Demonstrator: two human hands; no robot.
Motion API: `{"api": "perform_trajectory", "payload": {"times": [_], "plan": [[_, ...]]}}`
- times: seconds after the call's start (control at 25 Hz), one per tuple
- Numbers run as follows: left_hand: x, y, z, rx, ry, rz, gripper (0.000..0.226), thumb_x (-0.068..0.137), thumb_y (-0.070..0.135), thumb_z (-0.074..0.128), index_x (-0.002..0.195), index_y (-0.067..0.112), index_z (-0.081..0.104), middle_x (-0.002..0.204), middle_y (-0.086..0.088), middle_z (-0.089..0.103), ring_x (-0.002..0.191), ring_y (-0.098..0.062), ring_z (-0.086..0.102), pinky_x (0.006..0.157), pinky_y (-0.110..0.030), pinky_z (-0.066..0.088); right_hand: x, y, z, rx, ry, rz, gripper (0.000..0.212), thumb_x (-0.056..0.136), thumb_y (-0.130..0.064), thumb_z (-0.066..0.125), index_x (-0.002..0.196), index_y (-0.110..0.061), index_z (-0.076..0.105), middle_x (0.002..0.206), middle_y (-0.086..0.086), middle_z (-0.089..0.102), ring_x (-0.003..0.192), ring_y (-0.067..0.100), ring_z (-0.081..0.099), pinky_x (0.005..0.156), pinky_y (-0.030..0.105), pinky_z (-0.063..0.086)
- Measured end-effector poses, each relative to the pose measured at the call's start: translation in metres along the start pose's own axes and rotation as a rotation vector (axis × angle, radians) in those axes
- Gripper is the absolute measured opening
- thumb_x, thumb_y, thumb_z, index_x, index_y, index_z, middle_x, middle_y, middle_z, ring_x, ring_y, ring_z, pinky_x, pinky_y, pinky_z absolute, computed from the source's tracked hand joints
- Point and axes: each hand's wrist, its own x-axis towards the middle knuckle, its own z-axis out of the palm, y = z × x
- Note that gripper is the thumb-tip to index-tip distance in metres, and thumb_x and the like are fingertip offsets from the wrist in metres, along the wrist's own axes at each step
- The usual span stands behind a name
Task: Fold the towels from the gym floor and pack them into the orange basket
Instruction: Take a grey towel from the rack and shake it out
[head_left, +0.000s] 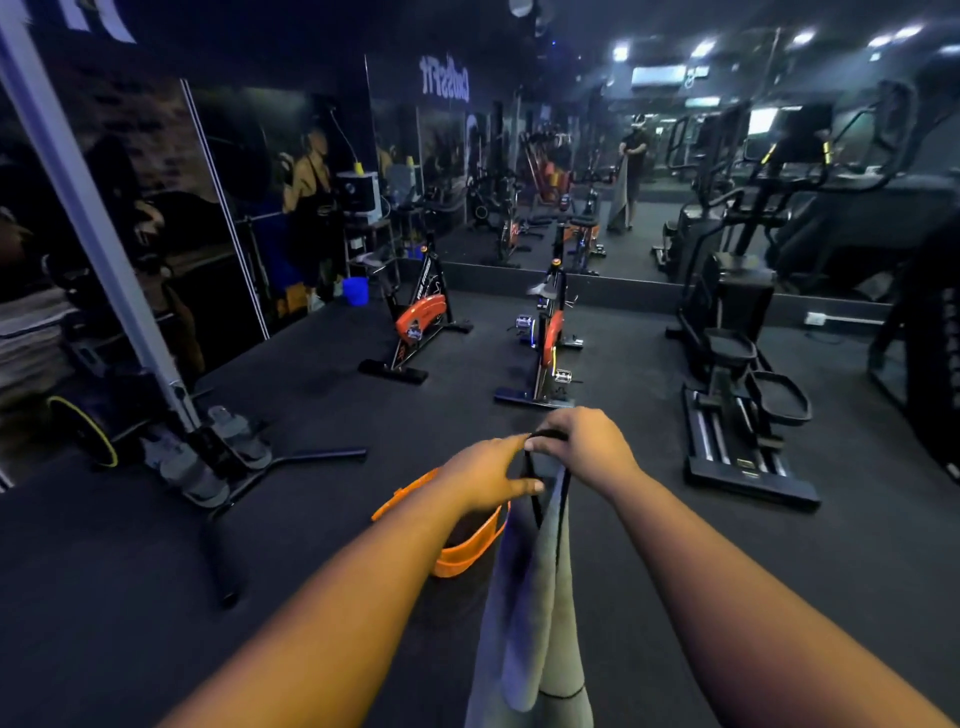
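Scene: dim gym w/ black rubber floor (623, 545), seen from your head cam; both your bare forearms reach fwd at centre frame.

Towel: grey towel (524, 597) w/ dark trim hangs doubled from your hands, its folds draping straight down toward the bottom edge, clear of the floor as far as the view shows.

Right hand: your right hand (582, 447) is up top, fingers (543, 444) curled over the towel's dark-edged upper fold, gripping it.

Left hand: your left hand (493, 473) sits just beside the right, touching the same upper edge; thumb tip lies against the cloth, and the fingers look to pinch it, though blur hides the exact hold.

Basket: orange basket (467, 551) stands on the floor just below and behind your left wrist, left of the hanging towel; forearm and towel cover part of its rim. Inside looks dark; contents can't be made out.

Left side: cable-machine post (104, 249) w/ splayed black base legs; a stack of folded pale towels (31, 338) at the far left edge.

Mid floor: two orange-and-black spin bikes (421, 322) stand apart, beyond your hands; blue bucket (356, 291) near the wall mural.

Right side: black stepper machine (737, 374) on its long base, well apart from the basket.

Back wall: mirror (597, 171) shows a standing person holding up a long towel, bikes doubled in the reflection.
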Motion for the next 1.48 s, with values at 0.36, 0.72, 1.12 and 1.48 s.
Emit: {"api": "perform_trajectory", "payload": {"times": [0.36,0.72,1.12,1.48], "plan": [[0.179,0.000,-0.004,-0.416,0.408,-0.191,0.013,0.092,0.011,0.060,0.091,0.023,0.065,0.088,-0.002,0.068,0.084,-0.018,0.060,0.071,-0.036,0.045,0.144,0.110,0.041,0.711,-0.036,-0.039,0.025,0.088,-0.028,0.080,0.097,-0.013,0.062,0.083,-0.004,0.067,0.076,0.001,0.058,0.071,0.025,0.047],[0.250,-0.074,-0.048,-0.747,0.681,-0.384,0.022,0.107,0.026,0.047,0.101,0.008,0.058,0.089,-0.003,0.056,0.086,-0.016,0.051,0.075,-0.038,0.043,0.227,0.207,0.099,0.260,-0.449,-0.071,0.032,0.096,-0.036,0.069,0.070,-0.027,0.054,0.070,-0.011,0.057,0.072,0.011,0.056,0.066,0.031,0.041],[0.328,-0.096,0.009,-0.466,0.225,-0.221,0.029,0.086,0.036,0.080,0.110,0.024,0.069,0.089,0.015,0.067,0.086,-0.004,0.061,0.070,-0.017,0.046,0.330,0.180,0.103,0.499,-0.220,-0.143,0.021,0.086,-0.042,0.065,0.070,-0.034,0.054,0.063,-0.016,0.057,0.060,0.000,0.050,0.060,0.028,0.040],[0.343,-0.114,-0.022,-0.852,0.842,-0.507,0.015,0.098,0.013,0.065,0.109,0.005,0.072,0.101,-0.008,0.073,0.092,-0.019,0.065,0.078,-0.027,0.051,0.348,0.284,0.111,0.015,-0.642,-0.278,0.030,0.090,-0.043,0.069,0.074,-0.021,0.057,0.076,-0.004,0.059,0.076,0.015,0.059,0.069,0.036,0.045]]}}
